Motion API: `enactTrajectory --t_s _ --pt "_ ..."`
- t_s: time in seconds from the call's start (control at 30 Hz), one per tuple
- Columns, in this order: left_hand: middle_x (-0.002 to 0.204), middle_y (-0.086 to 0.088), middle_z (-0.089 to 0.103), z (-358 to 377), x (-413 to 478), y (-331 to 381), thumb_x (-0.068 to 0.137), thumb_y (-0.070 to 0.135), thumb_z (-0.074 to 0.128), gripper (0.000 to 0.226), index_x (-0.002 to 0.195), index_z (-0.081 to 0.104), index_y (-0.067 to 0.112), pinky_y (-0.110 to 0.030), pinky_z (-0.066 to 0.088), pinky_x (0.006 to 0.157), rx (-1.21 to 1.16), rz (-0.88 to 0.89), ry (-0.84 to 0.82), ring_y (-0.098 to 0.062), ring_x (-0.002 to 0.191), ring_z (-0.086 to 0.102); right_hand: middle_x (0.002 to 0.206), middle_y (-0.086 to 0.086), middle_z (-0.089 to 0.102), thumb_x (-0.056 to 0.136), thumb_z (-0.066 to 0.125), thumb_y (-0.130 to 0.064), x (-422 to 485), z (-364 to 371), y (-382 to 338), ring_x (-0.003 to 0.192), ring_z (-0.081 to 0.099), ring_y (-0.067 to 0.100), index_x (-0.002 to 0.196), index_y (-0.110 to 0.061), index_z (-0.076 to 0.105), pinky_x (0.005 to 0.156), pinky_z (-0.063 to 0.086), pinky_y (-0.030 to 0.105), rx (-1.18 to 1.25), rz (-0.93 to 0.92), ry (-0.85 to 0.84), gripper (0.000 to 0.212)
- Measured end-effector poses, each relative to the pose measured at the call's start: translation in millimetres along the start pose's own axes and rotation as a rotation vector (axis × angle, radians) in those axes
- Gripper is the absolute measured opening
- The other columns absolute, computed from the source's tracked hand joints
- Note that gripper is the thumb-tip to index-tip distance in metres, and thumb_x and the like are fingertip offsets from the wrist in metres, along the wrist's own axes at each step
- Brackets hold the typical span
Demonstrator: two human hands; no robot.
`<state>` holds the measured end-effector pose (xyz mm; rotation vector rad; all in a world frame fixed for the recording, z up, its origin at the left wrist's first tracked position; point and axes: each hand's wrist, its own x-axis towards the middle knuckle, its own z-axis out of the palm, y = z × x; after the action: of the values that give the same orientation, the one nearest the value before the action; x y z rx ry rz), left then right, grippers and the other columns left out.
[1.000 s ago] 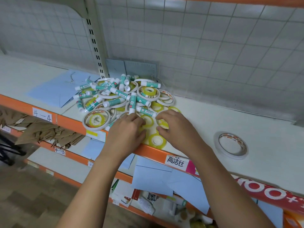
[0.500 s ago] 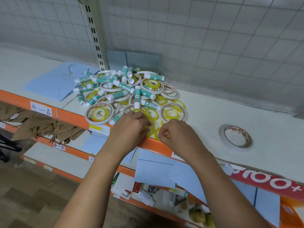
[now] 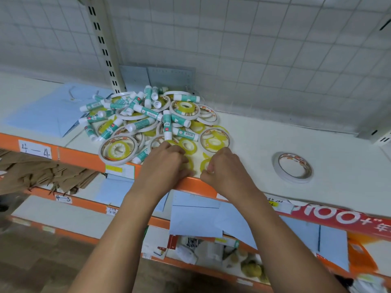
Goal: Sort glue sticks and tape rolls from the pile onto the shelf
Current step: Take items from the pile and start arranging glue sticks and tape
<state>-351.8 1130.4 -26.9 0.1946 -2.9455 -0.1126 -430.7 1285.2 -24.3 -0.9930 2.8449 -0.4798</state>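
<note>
At shelf edge point(image 3: 80, 155): left hand point(image 3: 163, 166), right hand point(image 3: 227, 168), rolls point(image 3: 187, 145)

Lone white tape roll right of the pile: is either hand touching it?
No, the lone white tape roll lies apart from the left hand and right hand.

Shop: orange-edged shelves point(image 3: 80, 157), numbered label point(image 3: 35, 148), grid backing point(image 3: 254, 49).
</note>
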Motion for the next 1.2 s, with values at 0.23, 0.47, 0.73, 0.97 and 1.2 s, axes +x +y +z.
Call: enactTrajectory --t_s 0.23,0.47,0.73,0.97,1.2 --pt "0.110 -0.002 0.068 -1.9 13.6 9.5 0.079 0.044 0.070 0.038 0.109 0.072 0.019 -0.034 0.045 0.089 -0.021 -0.063 -0.031 -0.024 0.108 0.052 0.087 0.012 0.060 0.081 0.057 -0.030 -10.9 -11.1 2.7 0.084 0.057 0.030 0.083 -0.003 0.060 0.069 0.047 0.037 0.081 0.060 -0.011 0.027" --pt "0.115 -0.003 0.062 -1.0 15.7 23.3 0.082 0.039 0.065 0.044 0.122 0.064 0.020 -0.037 0.043 0.091 -0.093 0.017 0.030 -0.028 0.106 0.053 0.102 -0.001 0.045 0.078 0.064 -0.032 -18.1 -7.9 15.7 0.100 0.046 0.021 0.098 -0.017 0.056 0.073 0.037 0.027 0.163 0.016 0.034 0.026" --pt "0.116 -0.003 0.058 -0.1 39.3 79.3 0.084 0.036 0.066 0.041 0.123 0.063 0.021 -0.038 0.048 0.085 -0.265 0.130 0.044 -0.026 0.109 0.053 0.114 0.003 0.053 0.079 0.066 -0.028 -40.3 -44.3 77.6 0.107 0.049 0.024 0.119 -0.022 0.061 0.092 0.042 0.033 0.151 0.002 0.190 0.041" --pt "0.116 0.001 0.057 6.6 73.7 164.0 0.087 0.037 0.062 0.040 0.125 0.062 0.024 -0.037 0.048 0.087 -0.285 0.230 0.029 -0.022 0.108 0.053 0.112 0.004 0.058 0.077 0.066 -0.023 -69.9 -82.5 164.2 0.106 0.052 0.027 0.117 -0.018 0.064 0.094 0.044 0.036 0.134 0.123 0.217 0.040" --pt "0.117 0.002 0.058 22.1 109.3 259.1 0.087 0.033 0.063 0.037 0.123 0.063 0.025 -0.034 0.047 0.089 -0.306 0.314 -0.012 -0.021 0.106 0.054 0.116 0.004 0.057 0.078 0.069 -0.023 -102.5 -109.3 264.6 0.109 0.051 0.025 0.118 -0.019 0.065 0.093 0.044 0.033 0.120 0.255 0.243 0.041"
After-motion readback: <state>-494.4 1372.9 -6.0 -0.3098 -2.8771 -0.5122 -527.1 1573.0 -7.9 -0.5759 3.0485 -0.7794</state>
